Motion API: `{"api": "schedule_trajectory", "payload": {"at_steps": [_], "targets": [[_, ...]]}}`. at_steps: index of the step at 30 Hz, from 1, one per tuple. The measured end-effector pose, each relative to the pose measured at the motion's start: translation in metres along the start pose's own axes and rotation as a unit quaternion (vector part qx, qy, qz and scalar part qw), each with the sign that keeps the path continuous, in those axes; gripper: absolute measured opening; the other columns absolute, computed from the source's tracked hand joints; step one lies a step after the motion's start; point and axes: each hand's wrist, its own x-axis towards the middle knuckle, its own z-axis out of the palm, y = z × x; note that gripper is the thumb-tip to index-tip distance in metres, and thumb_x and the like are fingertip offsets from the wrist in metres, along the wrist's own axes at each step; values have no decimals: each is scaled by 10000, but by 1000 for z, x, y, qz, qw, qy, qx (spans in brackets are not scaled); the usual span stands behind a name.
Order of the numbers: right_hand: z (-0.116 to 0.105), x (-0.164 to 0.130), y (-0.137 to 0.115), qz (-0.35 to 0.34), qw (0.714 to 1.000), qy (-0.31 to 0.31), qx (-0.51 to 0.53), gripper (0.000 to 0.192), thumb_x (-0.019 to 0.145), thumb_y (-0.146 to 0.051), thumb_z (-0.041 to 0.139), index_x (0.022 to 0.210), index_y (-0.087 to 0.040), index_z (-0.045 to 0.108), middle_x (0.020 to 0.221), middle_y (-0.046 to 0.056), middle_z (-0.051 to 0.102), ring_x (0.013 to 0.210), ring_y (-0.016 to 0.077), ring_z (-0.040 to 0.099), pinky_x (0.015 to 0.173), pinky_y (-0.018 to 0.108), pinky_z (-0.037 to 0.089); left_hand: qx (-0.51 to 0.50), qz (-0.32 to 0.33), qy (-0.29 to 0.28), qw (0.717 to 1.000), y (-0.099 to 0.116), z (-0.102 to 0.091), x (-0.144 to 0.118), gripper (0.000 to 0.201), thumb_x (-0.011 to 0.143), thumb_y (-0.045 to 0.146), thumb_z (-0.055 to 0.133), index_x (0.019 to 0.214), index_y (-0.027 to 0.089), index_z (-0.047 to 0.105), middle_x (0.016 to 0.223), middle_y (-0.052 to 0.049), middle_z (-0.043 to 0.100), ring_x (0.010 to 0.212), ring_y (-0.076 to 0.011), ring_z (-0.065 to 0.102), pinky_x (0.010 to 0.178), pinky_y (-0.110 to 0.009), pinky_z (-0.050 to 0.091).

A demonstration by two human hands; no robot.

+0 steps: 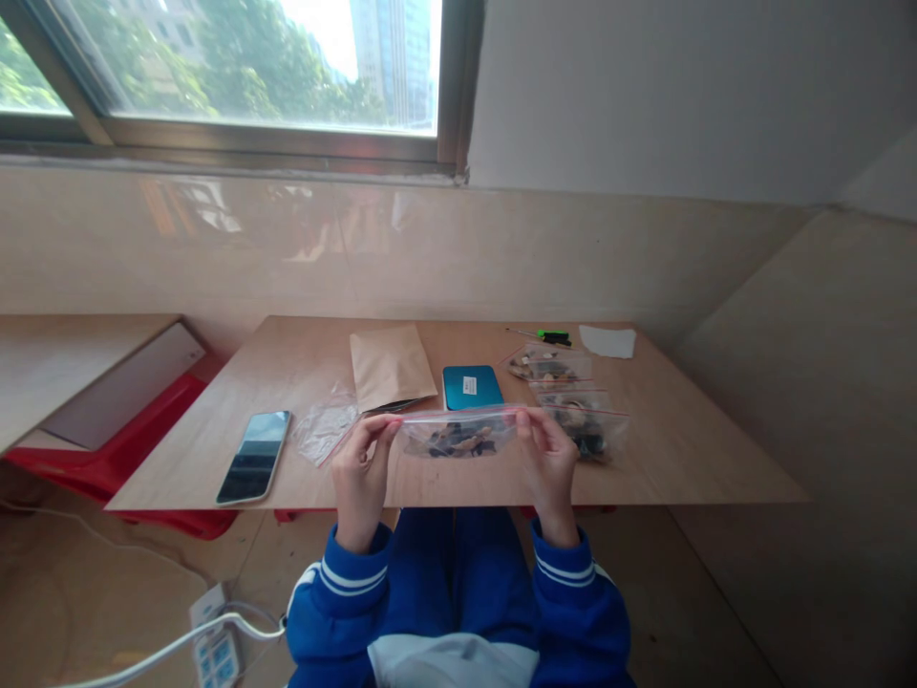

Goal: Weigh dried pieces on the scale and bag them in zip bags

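Both my hands hold a clear zip bag (458, 435) with small dark and tan pieces inside, stretched level above the near edge of the wooden table (659, 459). My left hand (362, 468) pinches the bag's left end at its red-lined top. My right hand (548, 459) pinches the right end. Blue sleeves with white stripes cover both wrists.
A phone (256, 456) lies at the left, an empty clear bag (326, 427) beside it. Behind are a brown paper envelope (391, 366), a teal box (471, 386), two filled zip bags (573, 401), a green-handled tool (550, 335) and white paper (607, 340). A power strip (215, 640) is on the floor.
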Motion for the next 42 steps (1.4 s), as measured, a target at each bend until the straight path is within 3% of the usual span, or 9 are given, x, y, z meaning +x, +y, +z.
{"api": "schedule_trajectory", "payload": {"at_steps": [10, 20, 29, 38, 42], "targets": [[0, 1, -6, 14, 999, 34, 7, 276, 888, -441, 569, 892, -201, 706, 890, 58, 754, 723, 183, 688, 734, 342, 570, -105, -102, -33, 989, 10, 3, 2, 264, 736, 430, 725, 755, 170, 689, 706, -25, 699, 695, -174, 665, 659, -274, 527], [0, 0, -3, -2, 999, 37, -20, 259, 895, -419, 567, 902, -208, 717, 906, 60, 756, 785, 204, 705, 765, 344, 576, -65, -65, -25, 995, 10, -2, 2, 203, 733, 380, 746, 756, 183, 706, 727, -18, 708, 698, -160, 660, 657, -257, 528], [1, 0, -8, 20, 999, 46, -11, 291, 897, -443, 555, 916, -193, 703, 883, 66, 754, 715, 194, 693, 723, 338, 567, -110, -63, -89, 988, 16, -13, 5, 145, 750, 319, 736, 827, 196, 738, 793, -26, 739, 749, -158, 691, 705, -244, 562], [2, 0, -6, 5, 1000, 23, -16, 287, 898, -430, 556, 889, -186, 708, 785, 52, 736, 699, 190, 686, 714, 326, 562, -60, -21, -22, 998, 11, -10, 0, 171, 793, 338, 699, 851, 177, 692, 811, -28, 714, 751, -145, 674, 702, -245, 545], [6, -1, -8, 13, 999, 38, 12, 270, 876, -422, 588, 838, -179, 701, 772, 47, 739, 694, 193, 692, 696, 324, 562, -76, -33, -2, 997, 15, -4, -3, 182, 817, 356, 670, 838, 176, 655, 798, -17, 687, 747, -135, 659, 692, -233, 532]]}}
